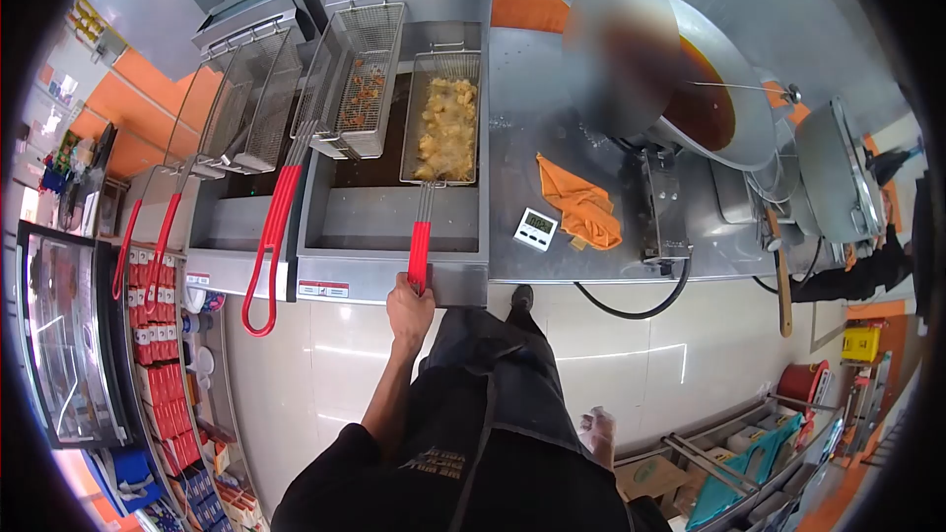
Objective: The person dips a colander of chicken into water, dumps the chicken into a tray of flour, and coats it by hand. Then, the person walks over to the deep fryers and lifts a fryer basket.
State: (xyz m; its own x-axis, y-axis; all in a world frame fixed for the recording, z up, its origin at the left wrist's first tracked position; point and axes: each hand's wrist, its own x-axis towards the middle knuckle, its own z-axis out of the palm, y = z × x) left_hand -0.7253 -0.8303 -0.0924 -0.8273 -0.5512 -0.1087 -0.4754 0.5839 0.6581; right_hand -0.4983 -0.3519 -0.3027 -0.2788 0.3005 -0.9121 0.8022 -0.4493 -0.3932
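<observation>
My left hand [410, 311] is closed round the red handle [421, 246] of a wire fryer basket. That basket [414, 128] sits in the right part of the fryer and holds golden fried pieces [449, 123] in bubbling oil. Just left of it, a second basket [379, 34] with a few small orange-brown bits stands raised, its long red handle [281, 212] sticking out over the front edge. My right hand [597, 431] hangs low beside my body, seemingly in a clear glove; its fingers are too indistinct to read.
More empty baskets [271, 89] hang at the left. On the steel counter [512, 89] lie a white timer [535, 230] and an orange cloth [576, 202]. A large pan [759, 99] of dark red liquid stands behind a burner box [662, 202]. A person in black is at the far right.
</observation>
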